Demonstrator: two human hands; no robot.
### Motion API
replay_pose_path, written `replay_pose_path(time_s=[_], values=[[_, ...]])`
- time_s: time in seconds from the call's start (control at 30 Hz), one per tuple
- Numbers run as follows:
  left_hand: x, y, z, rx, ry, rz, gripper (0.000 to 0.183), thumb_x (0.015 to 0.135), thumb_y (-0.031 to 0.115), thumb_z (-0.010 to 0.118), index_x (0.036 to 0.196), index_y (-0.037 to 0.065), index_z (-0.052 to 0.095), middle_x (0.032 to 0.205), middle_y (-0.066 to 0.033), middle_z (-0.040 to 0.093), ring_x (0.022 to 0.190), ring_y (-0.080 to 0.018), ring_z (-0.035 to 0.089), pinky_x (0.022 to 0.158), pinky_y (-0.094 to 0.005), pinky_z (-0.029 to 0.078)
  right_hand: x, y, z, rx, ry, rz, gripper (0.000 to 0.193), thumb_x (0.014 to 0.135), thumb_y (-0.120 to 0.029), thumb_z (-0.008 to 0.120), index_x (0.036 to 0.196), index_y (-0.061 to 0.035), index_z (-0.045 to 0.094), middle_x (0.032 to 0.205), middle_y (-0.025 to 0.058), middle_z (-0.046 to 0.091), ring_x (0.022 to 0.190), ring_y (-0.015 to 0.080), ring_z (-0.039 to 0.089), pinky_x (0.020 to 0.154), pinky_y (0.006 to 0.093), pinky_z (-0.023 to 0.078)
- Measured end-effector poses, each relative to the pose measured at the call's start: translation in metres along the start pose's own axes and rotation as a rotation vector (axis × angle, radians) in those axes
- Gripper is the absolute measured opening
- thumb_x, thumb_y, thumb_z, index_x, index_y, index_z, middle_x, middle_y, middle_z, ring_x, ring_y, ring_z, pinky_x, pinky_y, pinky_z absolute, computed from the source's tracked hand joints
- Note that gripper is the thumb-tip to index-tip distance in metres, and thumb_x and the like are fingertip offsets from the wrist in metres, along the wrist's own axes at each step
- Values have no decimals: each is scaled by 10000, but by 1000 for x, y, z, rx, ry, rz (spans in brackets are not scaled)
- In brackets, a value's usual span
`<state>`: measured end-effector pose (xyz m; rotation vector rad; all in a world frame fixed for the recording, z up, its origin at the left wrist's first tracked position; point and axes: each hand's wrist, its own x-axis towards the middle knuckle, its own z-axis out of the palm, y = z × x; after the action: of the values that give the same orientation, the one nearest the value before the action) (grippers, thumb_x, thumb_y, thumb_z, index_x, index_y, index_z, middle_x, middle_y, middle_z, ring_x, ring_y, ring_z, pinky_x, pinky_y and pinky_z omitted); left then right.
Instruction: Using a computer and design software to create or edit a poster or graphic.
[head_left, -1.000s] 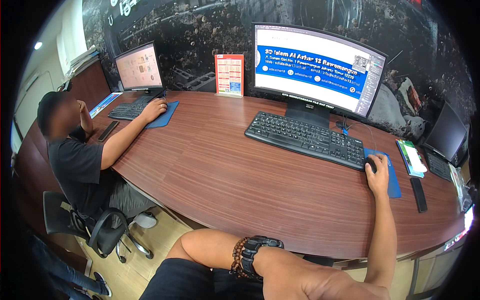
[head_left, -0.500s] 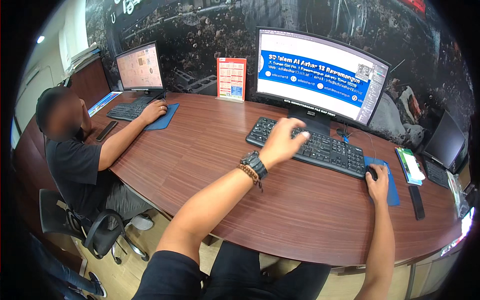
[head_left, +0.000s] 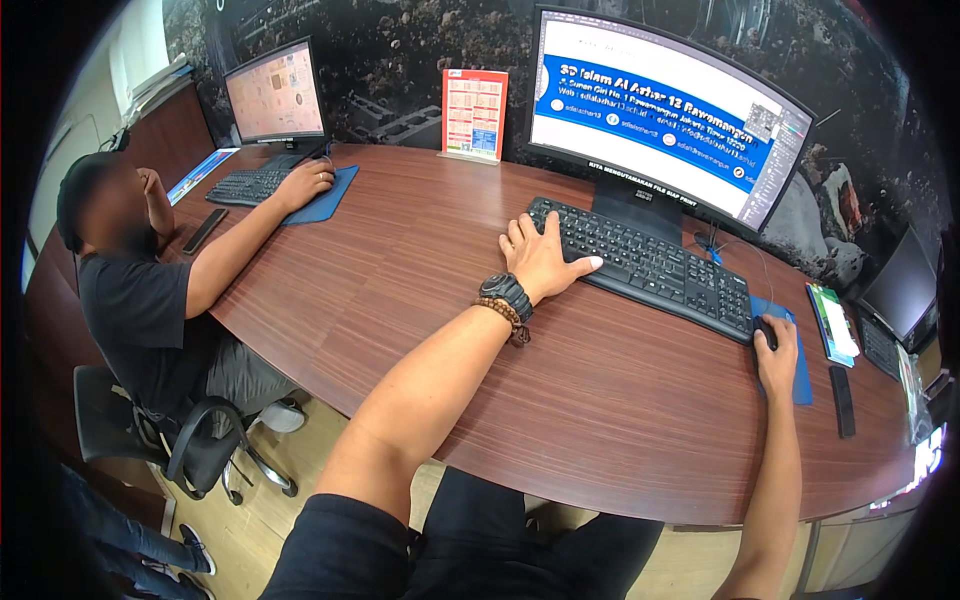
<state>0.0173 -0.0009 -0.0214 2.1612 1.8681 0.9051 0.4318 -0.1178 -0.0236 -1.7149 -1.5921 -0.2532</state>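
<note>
My left hand (head_left: 542,258) rests on the left end of a black keyboard (head_left: 665,272), fingers spread over the keys and thumb stretched toward the lower row. A dark watch and a beaded bracelet circle that wrist. Over at the right, my right hand (head_left: 777,362) is wrapped round a black computer mouse (head_left: 767,333), which sits on a blue mouse pad (head_left: 803,380). Behind the keyboard stands a curved monitor (head_left: 660,110) showing a blue banner with white lettering on a white page.
A red-and-white calendar (head_left: 474,115) stands left of the monitor. Right of the mouse pad lie a dark phone (head_left: 842,402) and a green booklet (head_left: 833,322). At the left a seated person (head_left: 135,270) has a hand on a mouse before another monitor (head_left: 275,95). The brown table (head_left: 400,290) curves in front of me.
My left hand has come down from above the middle of the keyboard onto its left end, fingers spreading. My right hand stays on the mouse. The whole view has shifted slightly.
</note>
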Motion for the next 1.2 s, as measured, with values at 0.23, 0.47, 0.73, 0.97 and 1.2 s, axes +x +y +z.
replay_pose_path(time_s=[0.23,0.47,0.73,0.97,1.2], values=[[-4,-2,5,44,19,18,1137,720,721,729,1499,-14,346,1426,-335,335,1365,-472,275,1122,-583,206,-2,3,0,7,2,-8,312,838,-128,674,1129,-15,674,1149,158,599,1110,337,582,989,399,446],[-5,1,4,41,4,11,1123,732,708,728,1498,-20,348,1428,-339,330,1369,-471,267,1123,-581,204,-3,-5,-5,24,-18,-24,303,837,-123,664,1119,-12,677,1147,156,601,1105,329,585,984,398,447],[-6,0,3,43,39,10,1092,708,703,744,1480,14,396,1449,-331,328,1377,-471,276,1118,-576,224,-3,-14,-6,23,-42,2,317,857,-129,645,1139,14,660,1158,165,593,1117,328,578,999,387,428],[-6,3,-1,26,-25,20,1113,735,727,709,1486,-23,374,1462,-363,294,1395,-502,237,1126,-612,195,-3,-8,-6,21,-29,3,319,855,-136,655,1137,11,662,1152,164,593,1121,331,576,1000,391,427],[-7,3,3,36,-21,18,1035,777,689,691,1486,-3,389,1488,-370,263,1409,-516,214,1139,-626,167,-4,-6,-4,16,18,4,314,844,-147,681,1128,-12,675,1131,153,603,1090,335,591,964,399,455]])
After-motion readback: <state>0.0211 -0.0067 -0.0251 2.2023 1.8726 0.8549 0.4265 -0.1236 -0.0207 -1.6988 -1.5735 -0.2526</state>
